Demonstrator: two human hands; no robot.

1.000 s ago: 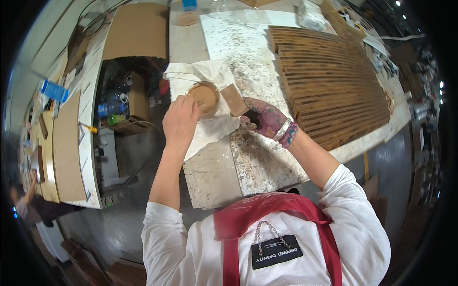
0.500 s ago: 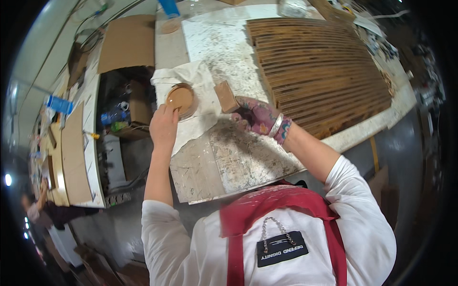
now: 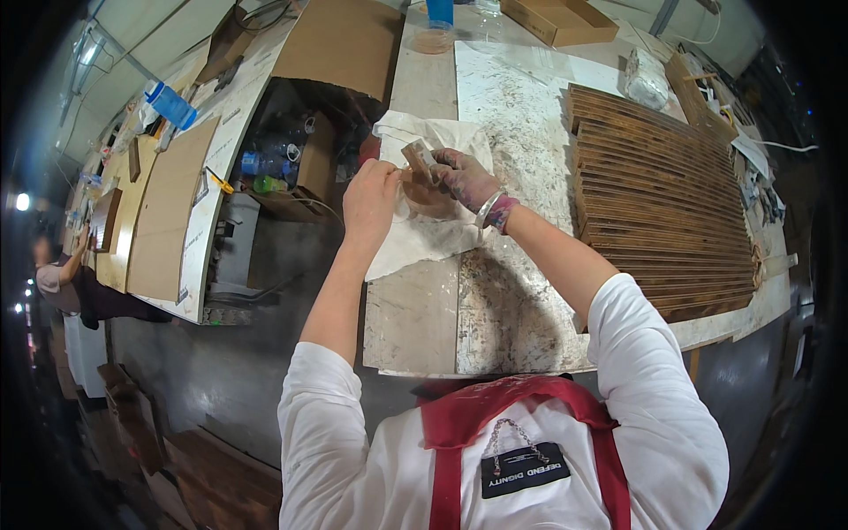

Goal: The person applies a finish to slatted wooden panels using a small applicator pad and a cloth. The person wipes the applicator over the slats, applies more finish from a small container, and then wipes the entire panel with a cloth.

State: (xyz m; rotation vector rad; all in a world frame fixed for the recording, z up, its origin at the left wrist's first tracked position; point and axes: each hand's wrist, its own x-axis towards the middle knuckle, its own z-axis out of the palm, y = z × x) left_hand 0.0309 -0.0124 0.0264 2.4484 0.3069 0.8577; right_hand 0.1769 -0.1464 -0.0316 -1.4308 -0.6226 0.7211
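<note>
My gloved right hand (image 3: 466, 182), in a flower-patterned purple glove, grips a small wooden block (image 3: 415, 157), holding it tilted over a round tub of brown paste (image 3: 427, 201). The block and hand partly cover the tub. On the tub's left side, my bare left hand (image 3: 369, 201) is closed in a pinch at the rim; what its fingers hold is hidden. Under the tub lies a crumpled white cloth (image 3: 397, 256) on the worktable (image 3: 411, 331). Right of my hands rests a stack of brown grooved wooden slats (image 3: 662, 208).
Farther back are a blue cup (image 3: 439, 12), a cardboard box (image 3: 558, 21) and a plastic-wrapped bundle (image 3: 646, 79). Left, another bench carries cardboard (image 3: 172, 212) and a blue bottle (image 3: 170, 106). A person (image 3: 71, 278) works at the far left.
My right hand has brought the wooden block left, from beside the tub to over it. My left hand stays by the tub's rim. The whole view has shifted.
</note>
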